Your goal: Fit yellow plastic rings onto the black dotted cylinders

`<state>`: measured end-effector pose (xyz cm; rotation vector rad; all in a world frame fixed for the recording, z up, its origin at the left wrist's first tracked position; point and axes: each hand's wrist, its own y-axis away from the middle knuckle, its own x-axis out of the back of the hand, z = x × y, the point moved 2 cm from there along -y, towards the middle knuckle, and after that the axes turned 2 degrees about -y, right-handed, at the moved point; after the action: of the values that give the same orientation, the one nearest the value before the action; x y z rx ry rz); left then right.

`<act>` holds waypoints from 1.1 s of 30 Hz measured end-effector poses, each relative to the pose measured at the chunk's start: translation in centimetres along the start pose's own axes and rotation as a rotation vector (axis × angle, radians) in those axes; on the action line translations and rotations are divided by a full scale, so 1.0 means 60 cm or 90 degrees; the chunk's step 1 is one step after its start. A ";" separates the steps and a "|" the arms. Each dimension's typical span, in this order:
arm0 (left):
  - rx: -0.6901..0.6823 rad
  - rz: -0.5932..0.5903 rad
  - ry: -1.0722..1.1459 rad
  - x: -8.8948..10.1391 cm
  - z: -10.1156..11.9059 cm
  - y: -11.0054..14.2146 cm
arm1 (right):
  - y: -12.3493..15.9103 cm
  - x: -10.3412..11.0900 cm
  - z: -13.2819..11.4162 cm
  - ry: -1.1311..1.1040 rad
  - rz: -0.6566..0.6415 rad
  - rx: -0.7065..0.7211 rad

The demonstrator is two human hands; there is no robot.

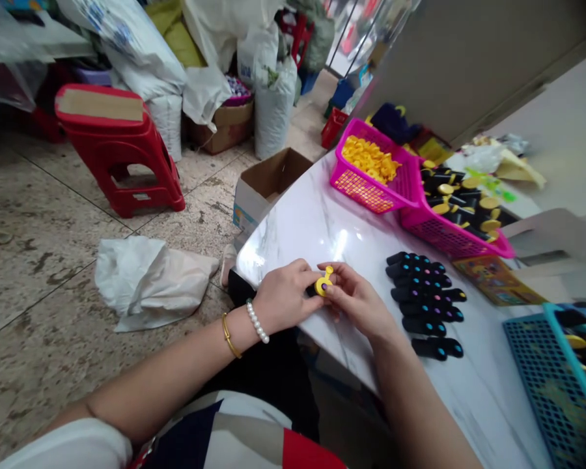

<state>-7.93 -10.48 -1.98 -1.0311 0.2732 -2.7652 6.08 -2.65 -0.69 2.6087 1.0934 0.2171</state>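
Observation:
Over the table's near edge, my left hand (284, 294) pinches a small black piece with a round yellow plastic cap (319, 284) on its end. My right hand (360, 301) closes its thumb and fingers on the same cap, whose narrow yellow tab stands up between the hands. A purple spot shows at the cap's middle; whether it is a gem or a thumbnail I cannot tell. To the right of my right hand lie rows of black pieces (422, 311) with blue, pink and purple dots on their ends.
On the white marbled table (293, 228) stand a pink basket (356, 193) of yellow parts, another pink basket (437, 236) of black-and-yellow pieces, and a teal basket (530, 365). A cardboard box (254, 195), red stool (112, 143) and white bag (151, 280) are on the floor.

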 end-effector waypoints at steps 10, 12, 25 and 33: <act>-0.029 -0.018 -0.005 -0.002 -0.004 -0.002 | -0.015 0.018 -0.004 -0.113 -0.006 -0.068; -0.030 -0.036 -0.008 0.000 -0.003 -0.004 | -0.017 0.016 -0.010 -0.072 -0.040 -0.076; 0.015 -0.047 -0.044 0.000 -0.002 -0.005 | 0.007 -0.002 -0.013 0.076 -0.024 0.065; 0.017 -0.084 -0.058 -0.006 -0.015 -0.022 | -0.023 0.000 -0.029 0.058 0.025 -0.029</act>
<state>-8.38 -9.04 -2.58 -1.2056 0.1598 -2.8173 4.70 -1.36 0.47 2.6036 1.0538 0.3690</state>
